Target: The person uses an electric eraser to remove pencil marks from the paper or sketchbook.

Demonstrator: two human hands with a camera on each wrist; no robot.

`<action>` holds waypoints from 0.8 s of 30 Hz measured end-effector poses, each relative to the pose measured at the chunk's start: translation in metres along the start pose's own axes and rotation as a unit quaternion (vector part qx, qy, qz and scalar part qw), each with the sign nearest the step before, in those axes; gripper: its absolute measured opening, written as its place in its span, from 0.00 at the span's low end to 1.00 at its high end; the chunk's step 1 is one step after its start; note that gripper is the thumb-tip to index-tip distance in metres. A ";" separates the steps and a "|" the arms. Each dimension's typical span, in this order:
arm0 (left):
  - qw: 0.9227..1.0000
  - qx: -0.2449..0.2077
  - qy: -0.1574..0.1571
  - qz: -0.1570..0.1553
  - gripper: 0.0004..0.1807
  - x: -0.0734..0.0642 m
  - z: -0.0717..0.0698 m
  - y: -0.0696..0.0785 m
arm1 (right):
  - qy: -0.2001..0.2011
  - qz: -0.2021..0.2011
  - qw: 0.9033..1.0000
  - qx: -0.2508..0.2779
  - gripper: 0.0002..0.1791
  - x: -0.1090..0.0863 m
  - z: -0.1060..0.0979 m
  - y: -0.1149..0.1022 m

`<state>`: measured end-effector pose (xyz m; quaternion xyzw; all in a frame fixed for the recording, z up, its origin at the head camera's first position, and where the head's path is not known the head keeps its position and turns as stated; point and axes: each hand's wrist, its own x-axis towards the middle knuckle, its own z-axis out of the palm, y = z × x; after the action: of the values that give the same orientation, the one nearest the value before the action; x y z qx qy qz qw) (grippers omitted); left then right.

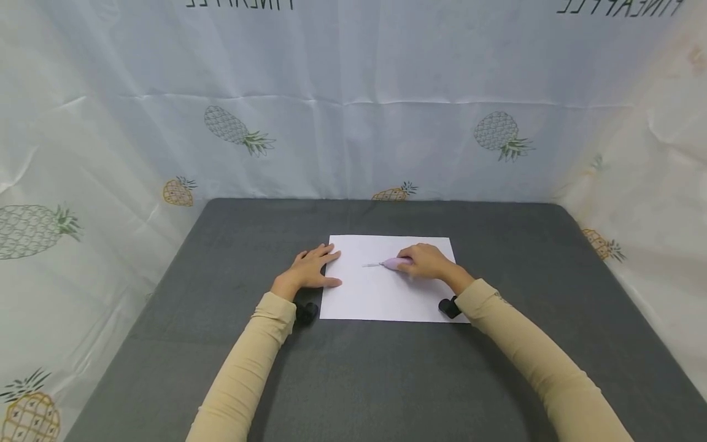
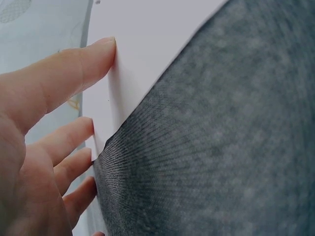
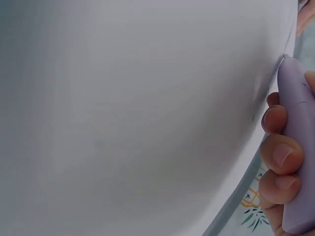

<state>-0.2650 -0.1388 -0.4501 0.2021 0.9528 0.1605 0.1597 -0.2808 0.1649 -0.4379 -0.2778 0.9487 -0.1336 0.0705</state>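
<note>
While the left hand [image 1: 311, 269] lay with its fingers spread wide at the left edge of a white sheet [image 1: 381, 301], its thumb resting on the paper, the right hand [image 1: 425, 260] gripped a lavender tool [image 1: 394, 264]. The sheet lay midway between the left and right sides of the dark table [image 1: 359, 374], toward the far edge, and the tool's narrow tip pointed left and met the paper. One short, thin line [image 1: 370, 265] ran left from that tip; whether it was drawn or cut could not be told. That line was the only finished work that showed plainly. The near part of the sheet looked bare, as did the strip along its far edge, so the work seemed hardly begun, with most of it likely left. The tip stood at the line's right end, which suggested a stroke not yet complete.
</note>
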 end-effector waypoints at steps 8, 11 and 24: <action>1.000 0.001 0.000 0.001 0.43 -0.001 -0.001 0.001 | -0.013 0.000 1.000 -0.014 0.16 0.001 -0.003 -0.002; 1.000 0.000 0.001 0.002 0.43 -0.001 -0.002 0.001 | -0.014 -0.002 1.000 -0.016 0.16 0.002 -0.003 -0.003; 1.000 -0.002 0.003 0.001 0.43 -0.003 -0.002 0.002 | -0.021 0.001 1.000 -0.007 0.17 0.004 -0.002 -0.005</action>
<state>-0.2620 -0.1391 -0.4473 0.2018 0.9530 0.1631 0.1567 -0.2820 0.1592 -0.4343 -0.2798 0.9483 -0.1207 0.0883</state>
